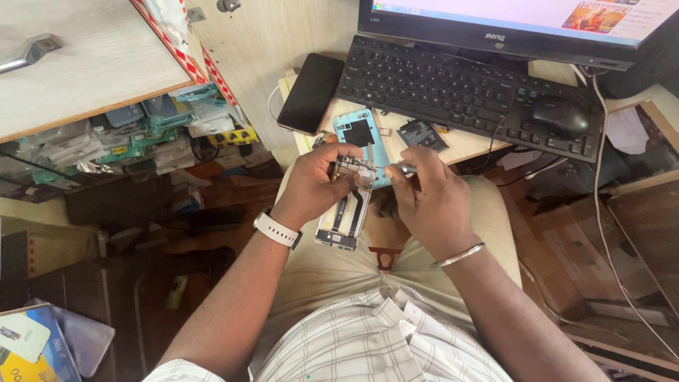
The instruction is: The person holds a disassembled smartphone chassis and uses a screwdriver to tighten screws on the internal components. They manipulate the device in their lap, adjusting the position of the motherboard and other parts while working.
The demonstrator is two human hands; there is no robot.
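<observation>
My left hand (316, 182) grips an opened phone (345, 212) with its back cover off, held over my lap with its circuit board showing. My right hand (428, 198) pinches a thin metal tool (397, 168), whose tip rests at the top of the phone's board. A light blue back cover (359, 131) lies on the desk edge just beyond my hands. Beside it sits a dark phone battery (422, 134). A white watch is on my left wrist and a metal bangle on my right.
A black keyboard (453, 85), a black mouse (562, 117) and a monitor (509, 21) fill the desk. Left of the keyboard lies a black phone (311, 92). An open drawer (141, 134) of packaged parts is at left. Cardboard boxes (622, 240) stand at right.
</observation>
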